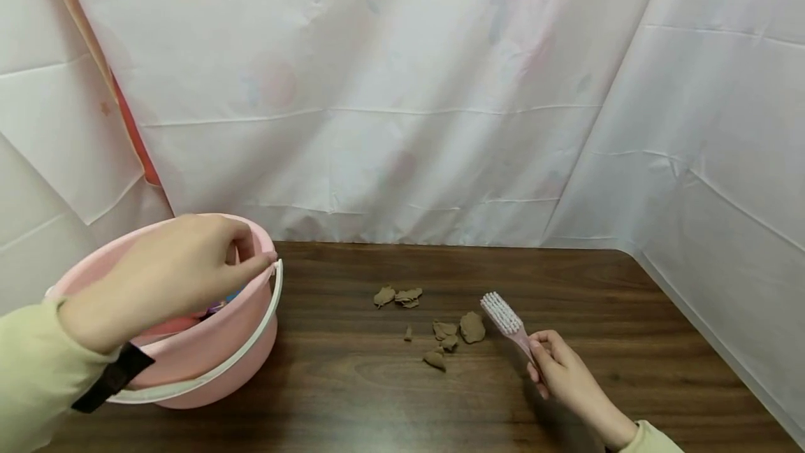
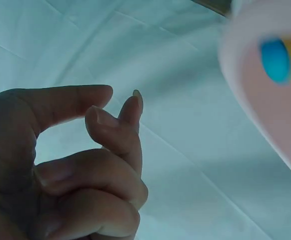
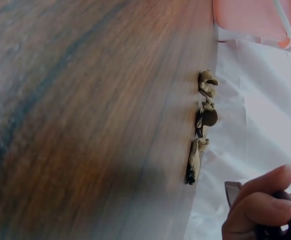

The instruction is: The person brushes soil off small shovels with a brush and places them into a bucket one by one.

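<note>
My left hand (image 1: 182,264) is over the pink bucket (image 1: 251,341), its thumb stretched toward the right side of the rim. In the left wrist view, the fingers (image 2: 110,175) are loosely curled, with nothing visible between them and the thumb. A blue-and-yellow thing (image 2: 276,61) shows inside the bucket in that view. At the right, my right hand (image 1: 569,372) grips a pink-handled brush (image 1: 503,314) with its white bristles facing up. Left of the brush, several brown, crumpled flakes, among them a rounded piece (image 1: 472,327), lie scattered on the table.
The dark wooden table (image 1: 352,397) ends at the back against a white curtain (image 1: 377,159), which also hangs along both sides. A white handle (image 1: 274,299) hangs down the bucket's near side. Blue and purple items (image 1: 216,306) show inside the bucket, partly hidden by my left arm.
</note>
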`<act>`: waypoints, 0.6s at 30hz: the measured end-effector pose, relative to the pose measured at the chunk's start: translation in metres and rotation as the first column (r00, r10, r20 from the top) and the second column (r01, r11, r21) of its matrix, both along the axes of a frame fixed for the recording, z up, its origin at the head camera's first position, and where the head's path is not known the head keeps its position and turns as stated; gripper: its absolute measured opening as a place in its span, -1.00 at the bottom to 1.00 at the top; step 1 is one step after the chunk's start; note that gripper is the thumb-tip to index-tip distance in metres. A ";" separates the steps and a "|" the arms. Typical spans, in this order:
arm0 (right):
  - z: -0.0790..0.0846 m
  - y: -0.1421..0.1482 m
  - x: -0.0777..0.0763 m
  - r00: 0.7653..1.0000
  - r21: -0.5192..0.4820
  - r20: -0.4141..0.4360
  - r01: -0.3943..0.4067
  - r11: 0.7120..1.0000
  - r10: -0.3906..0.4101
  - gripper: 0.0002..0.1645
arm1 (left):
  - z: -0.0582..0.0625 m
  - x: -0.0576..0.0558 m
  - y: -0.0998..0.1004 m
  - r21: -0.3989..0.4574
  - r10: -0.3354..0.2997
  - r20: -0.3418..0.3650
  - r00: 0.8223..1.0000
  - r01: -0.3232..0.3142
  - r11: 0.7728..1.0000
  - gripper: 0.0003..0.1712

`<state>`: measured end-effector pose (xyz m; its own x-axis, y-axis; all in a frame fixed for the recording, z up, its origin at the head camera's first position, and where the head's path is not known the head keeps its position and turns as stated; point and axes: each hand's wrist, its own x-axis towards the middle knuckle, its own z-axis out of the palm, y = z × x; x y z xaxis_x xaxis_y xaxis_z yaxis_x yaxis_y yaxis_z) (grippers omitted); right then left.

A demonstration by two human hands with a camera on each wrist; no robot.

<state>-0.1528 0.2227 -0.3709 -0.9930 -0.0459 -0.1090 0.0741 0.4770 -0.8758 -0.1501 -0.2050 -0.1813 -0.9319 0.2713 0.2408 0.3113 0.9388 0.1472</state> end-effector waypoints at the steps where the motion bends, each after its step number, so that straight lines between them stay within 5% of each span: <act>1: 0.000 0.001 0.000 1.000 -0.001 0.010 -0.001 1.000 0.001 -0.72 | -0.002 0.004 0.004 0.005 -0.021 -0.038 0.999 0.022 1.000 -0.65; 4: 0.000 0.004 -0.003 0.999 -0.024 0.053 0.004 1.000 -0.003 -0.71 | -0.009 0.015 0.014 0.000 -0.060 -0.129 0.990 0.060 0.998 -0.62; 11: -0.001 0.011 -0.005 0.992 -0.057 0.120 0.046 0.997 -0.038 -0.72 | -0.019 0.031 0.026 0.033 -0.036 -0.108 0.994 0.040 0.999 -0.64; 18: -0.002 0.015 -0.003 0.985 -0.026 0.155 0.075 0.997 -0.070 -0.67 | -0.037 0.040 0.028 0.147 -0.071 -0.179 0.981 0.098 0.984 -0.65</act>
